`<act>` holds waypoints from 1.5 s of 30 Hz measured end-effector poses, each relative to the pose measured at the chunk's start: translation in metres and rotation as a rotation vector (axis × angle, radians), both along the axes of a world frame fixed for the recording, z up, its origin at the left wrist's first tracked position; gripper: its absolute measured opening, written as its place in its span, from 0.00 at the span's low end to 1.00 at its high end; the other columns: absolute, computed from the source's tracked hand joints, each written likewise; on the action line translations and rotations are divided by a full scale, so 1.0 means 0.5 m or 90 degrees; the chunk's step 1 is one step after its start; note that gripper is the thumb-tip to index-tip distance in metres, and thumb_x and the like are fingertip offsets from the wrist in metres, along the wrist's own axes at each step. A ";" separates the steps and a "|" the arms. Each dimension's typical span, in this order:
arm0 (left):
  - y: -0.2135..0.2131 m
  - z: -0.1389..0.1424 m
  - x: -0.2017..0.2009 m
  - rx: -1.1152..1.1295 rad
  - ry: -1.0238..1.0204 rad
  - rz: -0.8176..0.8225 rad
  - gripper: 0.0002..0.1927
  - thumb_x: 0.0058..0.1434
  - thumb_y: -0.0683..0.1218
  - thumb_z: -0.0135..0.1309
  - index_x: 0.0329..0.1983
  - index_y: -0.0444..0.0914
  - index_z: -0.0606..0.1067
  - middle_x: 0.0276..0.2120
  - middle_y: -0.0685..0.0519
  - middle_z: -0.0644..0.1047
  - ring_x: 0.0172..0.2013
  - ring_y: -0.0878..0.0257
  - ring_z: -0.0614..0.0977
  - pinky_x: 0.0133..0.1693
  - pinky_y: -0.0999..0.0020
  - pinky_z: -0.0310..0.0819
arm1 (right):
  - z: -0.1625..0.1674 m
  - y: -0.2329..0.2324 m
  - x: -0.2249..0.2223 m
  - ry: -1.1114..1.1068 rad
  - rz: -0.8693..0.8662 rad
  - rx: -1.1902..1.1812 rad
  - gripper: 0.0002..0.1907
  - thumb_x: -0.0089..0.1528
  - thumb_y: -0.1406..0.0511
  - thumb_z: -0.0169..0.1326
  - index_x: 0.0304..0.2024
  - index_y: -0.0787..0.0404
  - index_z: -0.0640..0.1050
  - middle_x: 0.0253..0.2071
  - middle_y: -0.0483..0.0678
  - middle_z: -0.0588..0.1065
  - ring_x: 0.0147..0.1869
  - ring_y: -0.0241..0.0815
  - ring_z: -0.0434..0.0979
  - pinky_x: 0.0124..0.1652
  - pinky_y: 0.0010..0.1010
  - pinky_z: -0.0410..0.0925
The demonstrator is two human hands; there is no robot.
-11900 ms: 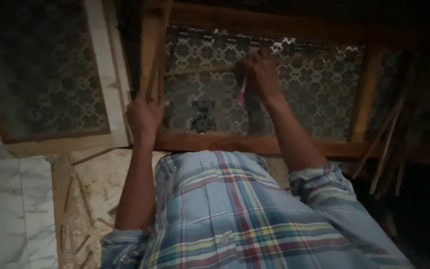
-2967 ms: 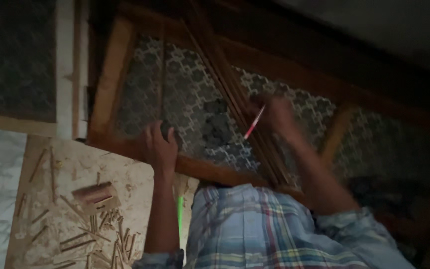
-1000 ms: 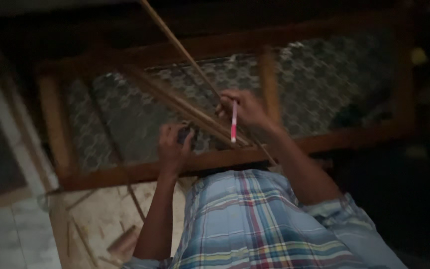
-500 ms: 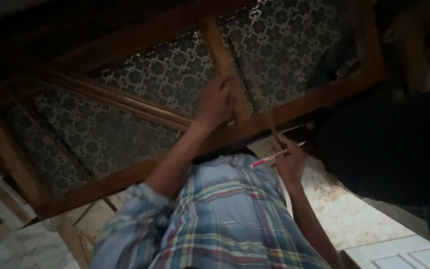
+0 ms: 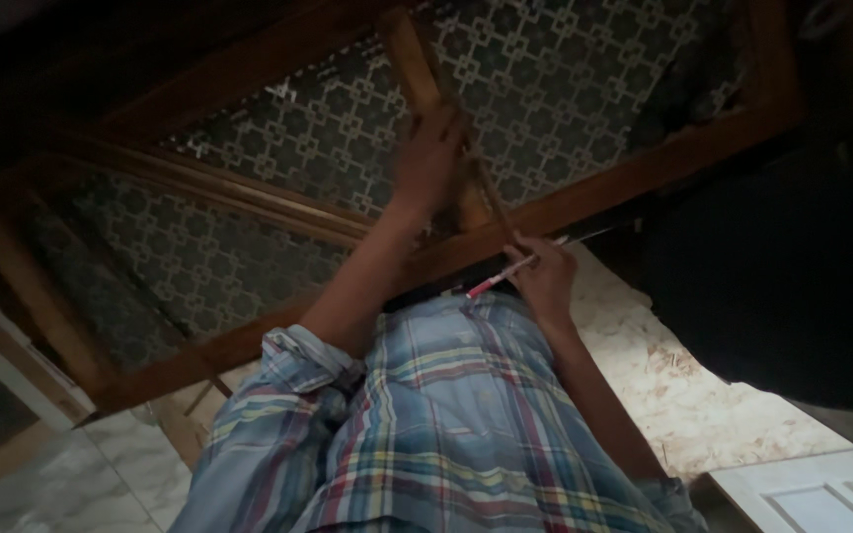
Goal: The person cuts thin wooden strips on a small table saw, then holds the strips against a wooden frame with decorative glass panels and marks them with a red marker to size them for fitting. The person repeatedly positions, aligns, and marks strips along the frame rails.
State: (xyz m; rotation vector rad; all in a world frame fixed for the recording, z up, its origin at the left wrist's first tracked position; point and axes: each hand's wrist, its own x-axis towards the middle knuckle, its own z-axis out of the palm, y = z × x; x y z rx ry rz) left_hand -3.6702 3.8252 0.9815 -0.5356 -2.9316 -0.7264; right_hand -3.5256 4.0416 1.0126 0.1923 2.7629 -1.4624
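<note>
A large wooden frame (image 5: 644, 173) with patterned glass panes (image 5: 565, 89) lies flat in front of me. My left hand (image 5: 428, 158) reaches out over it and presses a thin wooden strip (image 5: 494, 202) against the frame's cross bar. My right hand (image 5: 548, 281) is at the frame's near rail, close to my plaid shirt, shut on a red and white pencil (image 5: 496, 279). The pencil's tip points at the lower end of the strip. Motion blur hides the left fingers.
A pale chipboard sheet (image 5: 683, 395) lies under the frame's near side, and a white panelled door (image 5: 821, 489) is at lower right. A large dark mass (image 5: 792, 276) fills the right. Marble tiles (image 5: 71, 484) and wood offcuts (image 5: 199, 395) are at lower left.
The view has swung around the frame. My right hand brought the pencil from over the glass down to the near rail. My left hand moved up onto the cross bar.
</note>
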 end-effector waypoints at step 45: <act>0.083 -0.042 -0.049 -0.136 -0.007 0.028 0.66 0.52 0.73 0.73 0.81 0.41 0.50 0.78 0.46 0.49 0.75 0.45 0.54 0.68 0.30 0.48 | 0.049 0.064 -0.083 0.022 0.056 0.030 0.11 0.60 0.70 0.66 0.45 0.66 0.82 0.33 0.54 0.75 0.36 0.51 0.76 0.38 0.38 0.68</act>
